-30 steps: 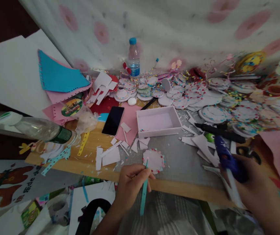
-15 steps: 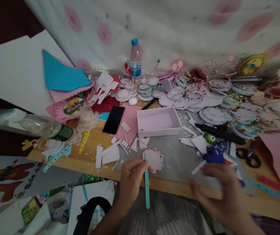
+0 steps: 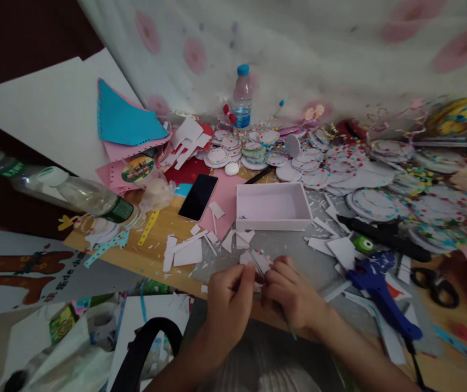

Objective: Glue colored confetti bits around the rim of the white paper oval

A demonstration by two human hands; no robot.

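Note:
Over the near table edge, my left hand (image 3: 230, 296) pinches the left side of a round white disc (image 3: 260, 262) with a red and blue beaded rim. The disc looks tilted, and my fingers cover much of it. Against its right side, my right hand (image 3: 293, 294) is closed, fingertips close to the left ones. A narrow teal strip (image 3: 292, 326) pokes out below the right fingers; the rest of it is hidden. Right of my hands lies a blue glue gun (image 3: 384, 294), its cord running toward the near edge.
An open white box (image 3: 274, 223) stands behind my hands. White paper scraps (image 3: 188, 253) and a phone (image 3: 198, 197) lie to the left. Stacked decorated discs (image 3: 372, 204) fill the back and right. Black scissors (image 3: 435, 286) lie far right; a water bottle (image 3: 242, 100) stands behind.
My right hand, earlier open and blurred at the right, has come left to the disc and closed. The disc has tilted up. The teal strip, earlier hanging by my left fingers, now shows under my right hand.

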